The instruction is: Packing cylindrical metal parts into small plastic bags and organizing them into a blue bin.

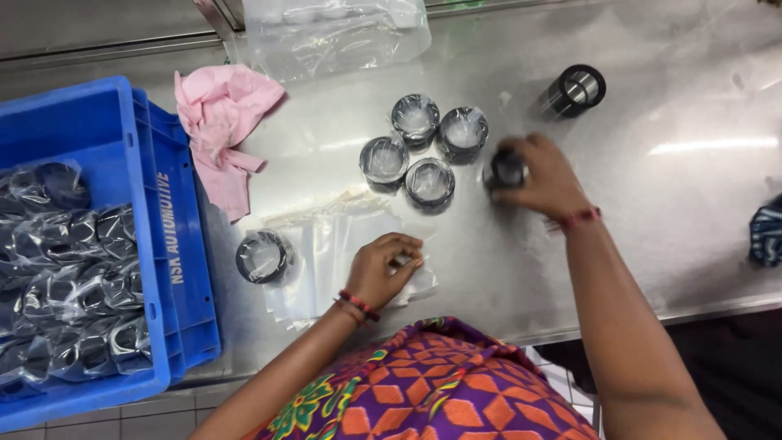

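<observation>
My right hand [544,173] is closed around a black ring-shaped part [507,170], blurred, just right of a cluster of several bagged black rings [415,147] on the steel table [652,212]. My left hand [384,267] rests with fingers curled on a stack of clear plastic bags [326,253] near the table's front edge, pinching the top bag. One more bagged ring [262,257] lies at the left end of that stack. An unwrapped black ring with a shiny bore [577,90] lies on its side at the back right.
A blue crate [175,244] at the left holds several bagged rings. A pink cloth [221,122] lies beside it. A large clear bag [334,33] sits at the back. A dark striped cloth [767,232] shows at the right edge.
</observation>
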